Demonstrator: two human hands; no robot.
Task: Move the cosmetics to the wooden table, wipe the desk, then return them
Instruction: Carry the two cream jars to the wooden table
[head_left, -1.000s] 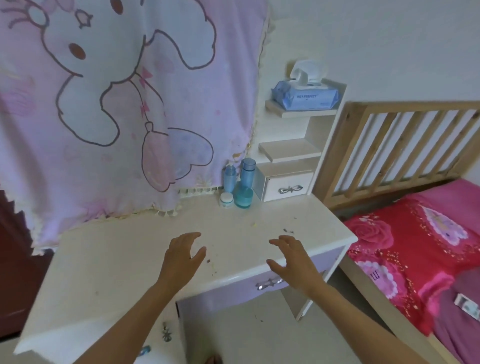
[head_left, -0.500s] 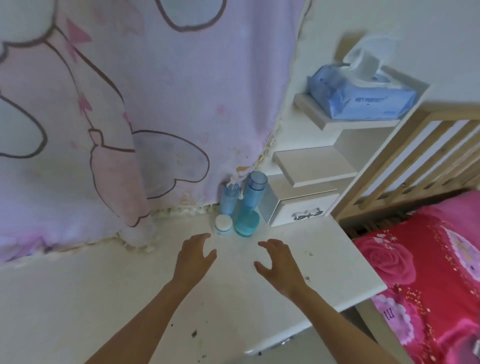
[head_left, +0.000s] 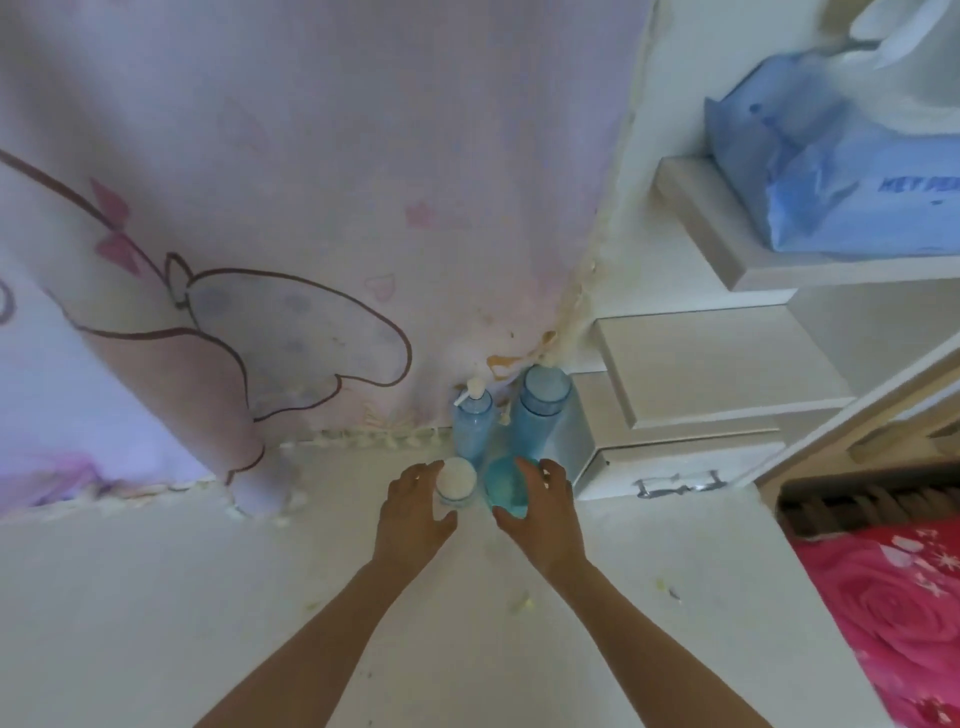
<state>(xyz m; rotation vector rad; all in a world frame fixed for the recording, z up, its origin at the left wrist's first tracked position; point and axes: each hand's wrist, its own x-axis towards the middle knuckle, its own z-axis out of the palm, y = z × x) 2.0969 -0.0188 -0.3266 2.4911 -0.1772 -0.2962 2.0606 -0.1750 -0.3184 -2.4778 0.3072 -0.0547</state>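
Observation:
Several blue cosmetics stand at the back of the white desk. My left hand curls around a small jar with a white lid, fingers and thumb on its sides. My right hand wraps a round teal container. Behind them stand a light blue pump bottle and a taller blue capped bottle, both upright and untouched. Crumbs and small specks lie on the desk surface.
A pink cartoon-print curtain hangs over the desk's back edge. White shelves and a small drawer stand to the right, with a blue tissue pack on the top shelf. A red floral bedspread lies at far right.
Both hands have reached forward from mid-desk to the cosmetics and closed around the white-lidded jar and the teal container. The view has moved in closer to the desk's back corner.

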